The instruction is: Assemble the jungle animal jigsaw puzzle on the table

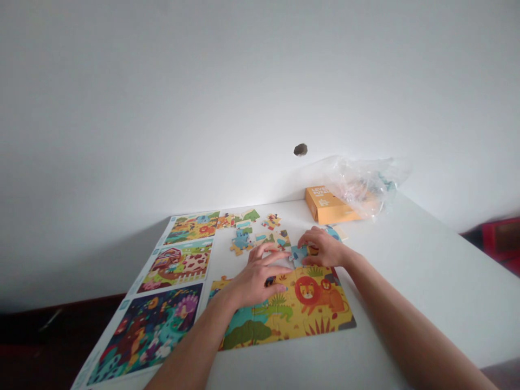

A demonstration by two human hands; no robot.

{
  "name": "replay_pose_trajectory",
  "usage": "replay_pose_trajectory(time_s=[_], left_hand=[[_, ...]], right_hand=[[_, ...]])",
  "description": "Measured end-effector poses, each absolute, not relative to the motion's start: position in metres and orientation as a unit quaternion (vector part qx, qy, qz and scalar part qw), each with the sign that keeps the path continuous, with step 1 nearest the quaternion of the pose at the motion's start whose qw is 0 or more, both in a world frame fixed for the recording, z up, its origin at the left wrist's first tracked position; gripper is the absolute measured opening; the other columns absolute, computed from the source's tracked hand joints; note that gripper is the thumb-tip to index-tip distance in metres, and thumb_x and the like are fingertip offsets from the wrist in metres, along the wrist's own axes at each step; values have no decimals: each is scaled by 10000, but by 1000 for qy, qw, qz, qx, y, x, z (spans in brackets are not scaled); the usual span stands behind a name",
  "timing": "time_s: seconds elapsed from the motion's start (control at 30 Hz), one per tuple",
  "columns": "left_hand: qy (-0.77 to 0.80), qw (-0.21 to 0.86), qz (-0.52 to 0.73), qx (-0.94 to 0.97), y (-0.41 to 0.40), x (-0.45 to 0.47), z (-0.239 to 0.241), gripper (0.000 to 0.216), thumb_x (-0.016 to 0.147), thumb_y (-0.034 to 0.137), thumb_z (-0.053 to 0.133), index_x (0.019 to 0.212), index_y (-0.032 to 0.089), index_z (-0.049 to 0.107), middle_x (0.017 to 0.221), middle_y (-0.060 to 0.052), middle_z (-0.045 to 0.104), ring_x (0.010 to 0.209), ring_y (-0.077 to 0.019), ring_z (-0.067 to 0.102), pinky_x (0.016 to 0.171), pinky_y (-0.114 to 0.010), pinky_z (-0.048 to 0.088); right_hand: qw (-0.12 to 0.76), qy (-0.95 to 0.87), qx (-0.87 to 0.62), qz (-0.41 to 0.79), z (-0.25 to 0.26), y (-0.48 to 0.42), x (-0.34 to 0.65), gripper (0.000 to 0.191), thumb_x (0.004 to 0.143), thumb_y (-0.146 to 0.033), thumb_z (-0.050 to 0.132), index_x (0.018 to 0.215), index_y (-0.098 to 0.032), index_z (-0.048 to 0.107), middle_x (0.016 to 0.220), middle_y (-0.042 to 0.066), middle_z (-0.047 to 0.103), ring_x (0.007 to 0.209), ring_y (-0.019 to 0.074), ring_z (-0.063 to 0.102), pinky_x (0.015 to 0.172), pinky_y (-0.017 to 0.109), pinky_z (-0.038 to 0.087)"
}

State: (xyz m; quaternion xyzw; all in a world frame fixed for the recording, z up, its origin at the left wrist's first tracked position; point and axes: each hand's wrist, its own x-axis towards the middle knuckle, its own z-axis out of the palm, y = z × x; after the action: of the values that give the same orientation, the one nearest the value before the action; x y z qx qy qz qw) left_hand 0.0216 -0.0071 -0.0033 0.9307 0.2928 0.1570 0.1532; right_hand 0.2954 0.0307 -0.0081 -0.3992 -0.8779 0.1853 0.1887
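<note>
A partly joined jigsaw puzzle [284, 311] with lions, a crocodile and bushes lies on the white table. My left hand [264, 273] rests over its upper left part, fingers spread apart, hiding some of the picture. At the puzzle's top edge, my right hand [320, 248] has its fingers closed on a light blue puzzle piece [298, 255]. Beyond my left hand lie several loose pieces, among them a blue and yellow puzzle piece [241, 240] and a small puzzle piece [271, 221]. Another blue piece [333, 233] shows just past my right hand.
On the left, a sheet [207, 246] with three printed pictures lies along the table edge. An orange puzzle box [331, 208] stands at the back, with a crumpled clear plastic bag [361, 184] on it. Behind the table is a white wall with a round hole [300, 149].
</note>
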Motion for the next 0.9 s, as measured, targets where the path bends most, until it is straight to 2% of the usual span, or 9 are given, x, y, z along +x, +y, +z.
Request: replay_pose_trajectory(time_s=[0.37, 0.9], left_hand=[[293, 165, 149, 930, -8, 22, -1, 367, 844, 395, 674, 1205, 325, 665, 1434, -4, 512, 1319, -300, 326, 1134, -530, 254], [292, 171, 141, 930, -8, 22, -1, 394, 856, 373, 656, 1248, 334, 634, 1436, -10, 509, 1309, -305, 326, 1124, -545, 261]], right_hand=[[151, -877, -427, 160, -2, 29, 294, 362, 705, -437, 790, 991, -238, 691, 949, 52, 643, 943, 239, 527, 847, 347, 381], [157, -869, -441, 160, -7, 29, 296, 364, 701, -478, 797, 1004, -292, 716, 1021, 50, 566, 1003, 240, 512, 918, 377, 375]])
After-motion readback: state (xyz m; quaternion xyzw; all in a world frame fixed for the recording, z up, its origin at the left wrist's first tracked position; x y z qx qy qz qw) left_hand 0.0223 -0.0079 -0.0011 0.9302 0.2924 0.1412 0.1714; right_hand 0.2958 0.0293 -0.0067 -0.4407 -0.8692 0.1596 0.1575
